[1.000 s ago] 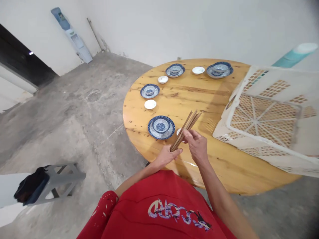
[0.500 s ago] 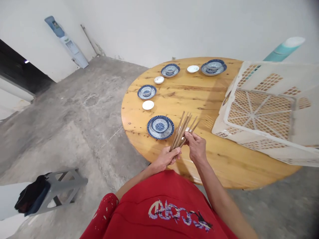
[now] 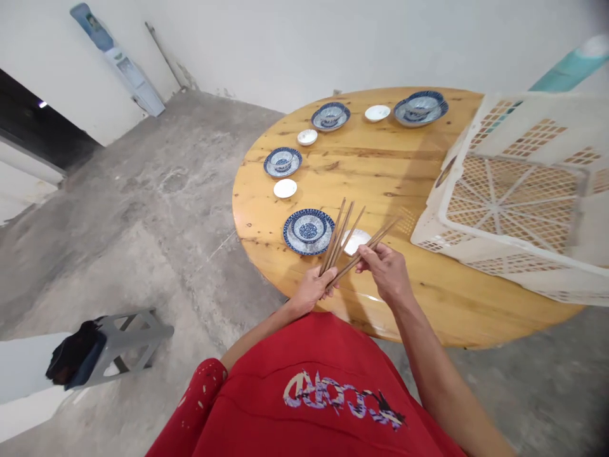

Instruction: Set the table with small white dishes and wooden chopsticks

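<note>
A bundle of brown wooden chopsticks [image 3: 339, 236] fans out from my left hand [image 3: 313, 287], whose fingers are wrapped round the lower ends. My right hand [image 3: 384, 271] pinches a couple of chopsticks [image 3: 379, 237], which lean away to the right of the others while their lower ends still meet my left hand. Just beyond the hands lies a small white dish [image 3: 356, 242], partly covered by the chopsticks. To its left, a blue-patterned bowl [image 3: 308, 227] rests on a matching plate [image 3: 292, 244], close to the bundle's tips.
Round the far side of the wooden table [image 3: 361, 174] stand more blue bowls on plates [image 3: 283, 162] and small white dishes [image 3: 285, 188]. A large white plastic crate [image 3: 440, 231] occupies the right side. A grey stool [image 3: 128, 343] bearing dark cloth [image 3: 76, 355] stands lower left.
My right hand has drawn a couple of chopsticks rightward, apart from the bundle in my left hand. The white dish behind shows more. The camera view has shifted slightly.
</note>
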`<state>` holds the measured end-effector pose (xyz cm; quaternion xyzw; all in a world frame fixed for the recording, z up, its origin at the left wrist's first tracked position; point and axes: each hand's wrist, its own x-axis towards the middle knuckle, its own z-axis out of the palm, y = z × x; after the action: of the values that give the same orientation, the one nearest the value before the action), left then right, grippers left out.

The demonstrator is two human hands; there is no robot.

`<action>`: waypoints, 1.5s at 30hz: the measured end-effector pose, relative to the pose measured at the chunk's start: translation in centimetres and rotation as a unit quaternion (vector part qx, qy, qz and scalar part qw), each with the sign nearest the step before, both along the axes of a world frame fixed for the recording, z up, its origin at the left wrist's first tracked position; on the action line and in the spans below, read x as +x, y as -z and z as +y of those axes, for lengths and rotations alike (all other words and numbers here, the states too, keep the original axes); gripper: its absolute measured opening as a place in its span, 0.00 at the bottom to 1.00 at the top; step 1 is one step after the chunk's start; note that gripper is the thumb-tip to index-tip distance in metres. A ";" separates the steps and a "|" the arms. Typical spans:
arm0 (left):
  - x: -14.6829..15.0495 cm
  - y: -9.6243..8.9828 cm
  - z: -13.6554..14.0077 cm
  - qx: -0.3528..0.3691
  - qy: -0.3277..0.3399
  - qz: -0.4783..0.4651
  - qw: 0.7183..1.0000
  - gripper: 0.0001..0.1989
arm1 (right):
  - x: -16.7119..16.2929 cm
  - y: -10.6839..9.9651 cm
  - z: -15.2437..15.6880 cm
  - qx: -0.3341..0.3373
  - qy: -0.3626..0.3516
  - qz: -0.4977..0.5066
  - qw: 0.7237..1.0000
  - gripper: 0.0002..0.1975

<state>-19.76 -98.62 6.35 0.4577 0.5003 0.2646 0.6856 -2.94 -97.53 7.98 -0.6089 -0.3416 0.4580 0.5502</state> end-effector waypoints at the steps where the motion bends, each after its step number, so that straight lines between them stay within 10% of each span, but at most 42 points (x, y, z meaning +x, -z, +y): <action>1: 0.0 0.3 0.0 0.002 -0.004 0.004 1.000 0.23 | 0.5 -0.4 -0.4 0.006 0.000 -0.020 1.000 0.24; 9: -0.7 2.0 0.8 -0.043 -0.150 0.030 0.987 0.12 | 3.1 -4.0 -4.4 0.074 0.087 -0.332 0.936 0.13; 14: -0.8 2.8 0.6 -0.040 -0.147 0.006 0.988 0.12 | 2.0 -0.2 -5.5 0.064 0.009 -0.509 0.858 0.14; 22: -0.6 3.0 0.2 -0.018 -0.107 0.007 0.994 0.14 | 0.0 4.0 -6.7 0.097 -0.056 -0.516 0.849 0.14; 27: -0.5 3.3 0.4 -0.013 -0.092 0.022 0.995 0.13 | 0.3 3.7 -6.4 0.058 0.014 -0.435 0.899 0.12; 32: -0.4 3.6 0.4 -0.024 -0.085 0.031 0.996 0.14 | 1.2 2.4 -4.0 -0.048 0.118 -0.066 0.990 0.11; 45: -2.3 2.8 -0.8 -0.080 -0.004 0.015 0.997 0.24 | 3.7 3.2 3.7 -0.172 0.006 0.155 0.973 0.08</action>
<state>-22.01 -99.45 3.59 0.4034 0.5318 0.2201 0.7114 0.71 -93.81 4.75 -0.6183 -0.1649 0.5955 0.4857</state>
